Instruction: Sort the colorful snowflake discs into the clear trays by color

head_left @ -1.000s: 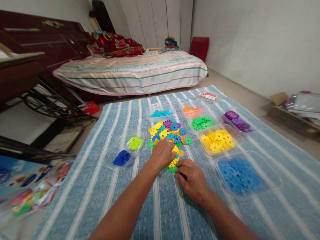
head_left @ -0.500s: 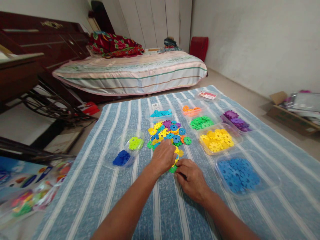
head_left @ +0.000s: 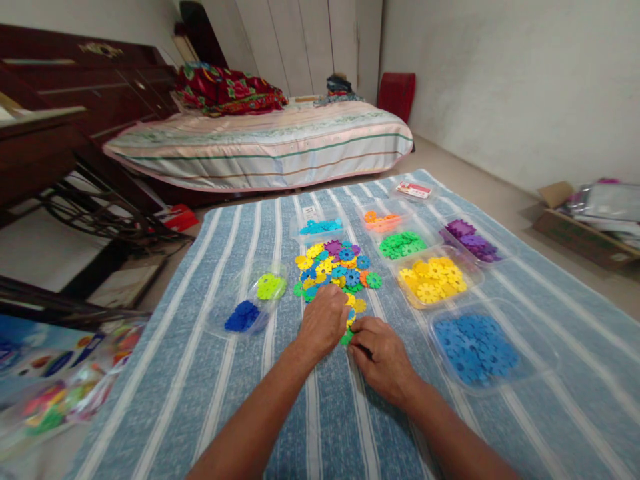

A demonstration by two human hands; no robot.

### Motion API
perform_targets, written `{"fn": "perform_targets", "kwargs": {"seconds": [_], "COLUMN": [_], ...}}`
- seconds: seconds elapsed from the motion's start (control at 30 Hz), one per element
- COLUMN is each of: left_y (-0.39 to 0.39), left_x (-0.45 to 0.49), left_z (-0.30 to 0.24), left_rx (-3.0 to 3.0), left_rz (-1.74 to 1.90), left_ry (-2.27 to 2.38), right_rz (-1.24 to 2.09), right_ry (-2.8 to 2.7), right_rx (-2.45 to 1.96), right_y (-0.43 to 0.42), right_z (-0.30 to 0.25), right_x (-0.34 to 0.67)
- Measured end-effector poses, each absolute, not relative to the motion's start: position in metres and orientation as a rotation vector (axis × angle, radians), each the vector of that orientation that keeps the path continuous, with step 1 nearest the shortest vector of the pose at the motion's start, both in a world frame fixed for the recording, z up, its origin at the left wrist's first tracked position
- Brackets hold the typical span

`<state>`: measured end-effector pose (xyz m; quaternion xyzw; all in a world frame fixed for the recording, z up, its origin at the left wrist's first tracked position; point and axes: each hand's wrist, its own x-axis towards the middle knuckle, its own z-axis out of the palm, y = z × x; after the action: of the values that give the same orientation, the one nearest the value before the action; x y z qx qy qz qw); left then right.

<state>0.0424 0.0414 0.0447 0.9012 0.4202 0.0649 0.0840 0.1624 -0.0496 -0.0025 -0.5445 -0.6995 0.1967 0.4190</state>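
A mixed heap of flower-shaped plastic discs [head_left: 351, 275] in several colours lies mid-table. My left hand [head_left: 325, 321] is closed at the near side of this heap, its fingers curled down; whatever is between them is hidden. Beside it, my right hand [head_left: 383, 353] is closed, with thumb and forefinger pinched at the edge of a green disc [head_left: 346, 337]. A few yellow discs [head_left: 360, 305] lie between the hands and the heap, partly covered by my left fingers.
Right of the heap stand clear tubs of blue discs [head_left: 475, 350], yellow discs [head_left: 434, 280], green discs [head_left: 403, 245] and purple discs [head_left: 477, 247]. Orange discs [head_left: 383, 221] and light-blue discs [head_left: 320, 227] are behind. Lime discs [head_left: 271, 287] and dark-blue discs [head_left: 242, 316] sit left.
My left hand has shifted slightly down and left, uncovering a little more of the heap's near side. My right hand stays almost in place at the green disc.
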Motion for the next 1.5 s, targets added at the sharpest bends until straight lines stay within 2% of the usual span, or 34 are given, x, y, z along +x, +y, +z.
{"fn": "perform_targets", "kwargs": {"seconds": [0.47, 0.83, 1.03, 1.27, 1.37, 1.5], "left_y": [0.041, 0.047, 0.058, 0.063, 0.068, 0.067], "left_x": [0.040, 0.044, 0.058, 0.107, 0.102, 0.081], "left_z": [0.049, 0.047, 0.070, 0.103, 0.098, 0.077], "left_rx": [2.639, 2.510, 2.265, 1.975, 2.284, 2.616], "left_rz": [0.116, 0.283, 0.323, 0.555, 0.421, 0.028], "left_ry": [1.247, 1.287, 1.333, 0.997, 1.220, 1.429], "right_rz": [0.493, 0.496, 0.492, 0.497, 0.494, 0.477], "right_ry": [-1.757, -1.755, -1.752, -1.733, -1.739, -1.738], "right_rx": [-1.375, -1.368, -1.384, -1.365, -1.367, -1.372], "right_y": [-0.050, -0.050, -0.050, -0.050, -0.050, -0.051], "right_z": [-0.003, -0.002, -0.004, -0.005, -0.006, -0.004], "right_x": [0.163, 0.163, 0.163, 0.163, 0.163, 0.163]}}
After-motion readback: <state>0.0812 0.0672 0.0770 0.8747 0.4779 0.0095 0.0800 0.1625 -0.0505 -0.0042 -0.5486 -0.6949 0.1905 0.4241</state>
